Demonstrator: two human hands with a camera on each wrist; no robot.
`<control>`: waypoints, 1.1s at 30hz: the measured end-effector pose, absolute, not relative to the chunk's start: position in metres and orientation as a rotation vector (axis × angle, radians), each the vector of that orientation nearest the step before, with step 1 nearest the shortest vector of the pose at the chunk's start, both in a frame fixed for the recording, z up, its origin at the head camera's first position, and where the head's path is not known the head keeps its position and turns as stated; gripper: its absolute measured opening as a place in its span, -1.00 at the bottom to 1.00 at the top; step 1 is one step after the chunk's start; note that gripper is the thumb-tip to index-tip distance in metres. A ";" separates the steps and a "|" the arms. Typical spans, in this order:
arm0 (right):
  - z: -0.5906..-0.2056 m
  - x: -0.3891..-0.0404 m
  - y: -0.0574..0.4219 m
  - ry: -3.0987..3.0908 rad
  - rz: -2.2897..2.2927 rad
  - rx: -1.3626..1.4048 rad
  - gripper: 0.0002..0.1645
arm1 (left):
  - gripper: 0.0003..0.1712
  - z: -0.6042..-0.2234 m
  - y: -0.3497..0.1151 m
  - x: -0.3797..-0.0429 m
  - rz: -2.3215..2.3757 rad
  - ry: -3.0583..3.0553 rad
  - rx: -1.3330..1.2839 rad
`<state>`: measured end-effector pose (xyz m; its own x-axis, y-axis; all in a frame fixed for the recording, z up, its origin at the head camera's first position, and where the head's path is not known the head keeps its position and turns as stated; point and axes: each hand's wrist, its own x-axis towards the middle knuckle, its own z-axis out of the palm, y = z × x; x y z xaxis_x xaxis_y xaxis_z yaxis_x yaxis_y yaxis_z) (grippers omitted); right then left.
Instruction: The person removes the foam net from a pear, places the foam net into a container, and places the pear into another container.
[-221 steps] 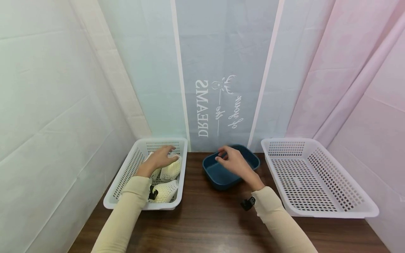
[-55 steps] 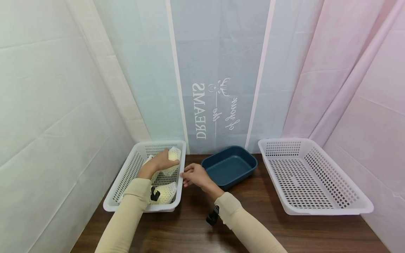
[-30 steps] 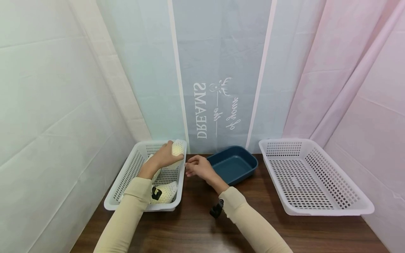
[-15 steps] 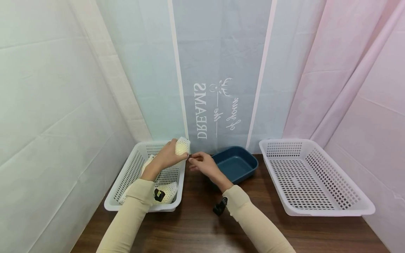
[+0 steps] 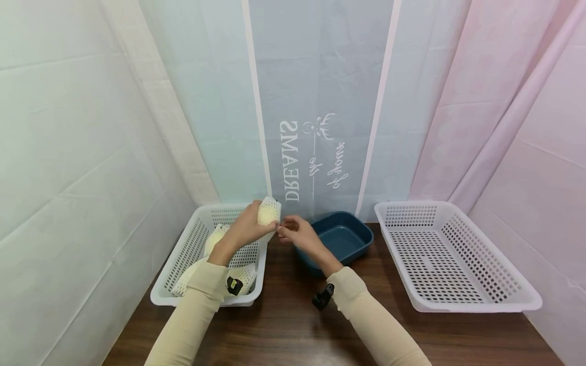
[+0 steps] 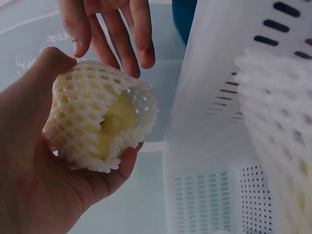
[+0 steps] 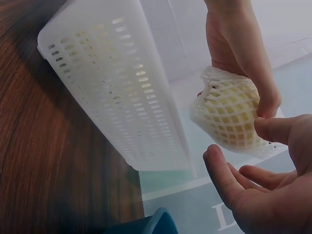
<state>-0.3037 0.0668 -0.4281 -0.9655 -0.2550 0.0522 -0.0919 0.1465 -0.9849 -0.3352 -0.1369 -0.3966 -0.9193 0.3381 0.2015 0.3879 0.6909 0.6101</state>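
Over the back right corner of the left white basket (image 5: 182, 249), my left hand (image 5: 244, 227) grips a yellow fruit in a white foam net (image 5: 268, 211). In the left wrist view the net gapes at one end of the fruit (image 6: 114, 119), baring a dimple with a dark spot. My right hand (image 5: 303, 238) is beside it, its fingers spread and loosely bent. In the right wrist view the right thumb (image 7: 275, 129) overlaps the net's edge; whether it touches is unclear. More netted fruits (image 5: 215, 239) lie in the basket, partly hidden by the left arm.
A dark blue tub (image 5: 345, 239) stands on the brown wooden table (image 5: 293, 325), partly behind the right hand. To the right is a second white basket (image 5: 439, 269), its perforated floor visible. A printed curtain (image 5: 320, 76) hangs close behind, with pale cloth on both sides.
The left hand has taken hold of a netted fruit and lifted it up and rightward over the basket rim. From over the tub the right hand moved to the basket, then up beside the fruit.
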 end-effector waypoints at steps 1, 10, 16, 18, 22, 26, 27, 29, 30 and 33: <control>-0.428 -0.304 0.067 2.278 -1.945 -0.348 -0.27 | -0.03 -0.397 -0.136 -0.335 -1.054 -2.816 -0.613; -0.427 -0.305 0.074 2.303 -1.965 -0.385 -0.26 | -0.01 -0.399 -0.128 -0.334 -1.145 -2.750 -0.642; -0.428 -0.306 0.081 2.295 -1.971 -0.406 -0.27 | -0.02 -0.401 -0.123 -0.333 -1.175 -2.725 -0.658; -0.427 -0.305 0.083 2.280 -1.976 -0.423 -0.29 | -0.01 -0.401 -0.122 -0.332 -1.197 -2.723 -0.667; -0.424 -0.303 0.087 2.269 -1.970 -0.466 -0.30 | 0.01 -0.403 -0.119 -0.332 -1.212 -2.722 -0.664; -0.424 -0.302 0.092 2.274 -1.968 -0.486 -0.30 | -0.01 -0.404 -0.116 -0.331 -1.230 -2.698 -0.663; -0.424 -0.301 0.093 2.268 -1.973 -0.487 -0.30 | -0.01 -0.404 -0.115 -0.331 -1.233 -2.695 -0.661; -0.423 -0.300 0.095 2.259 -1.981 -0.487 -0.30 | 0.00 -0.404 -0.113 -0.329 -1.247 -2.692 -0.652; -0.423 -0.300 0.096 2.254 -1.986 -0.489 -0.31 | 0.02 -0.404 -0.112 -0.329 -1.251 -2.694 -0.648; -0.423 -0.298 0.101 2.246 -2.000 -0.489 -0.33 | 0.04 -0.403 -0.108 -0.328 -1.266 -2.702 -0.651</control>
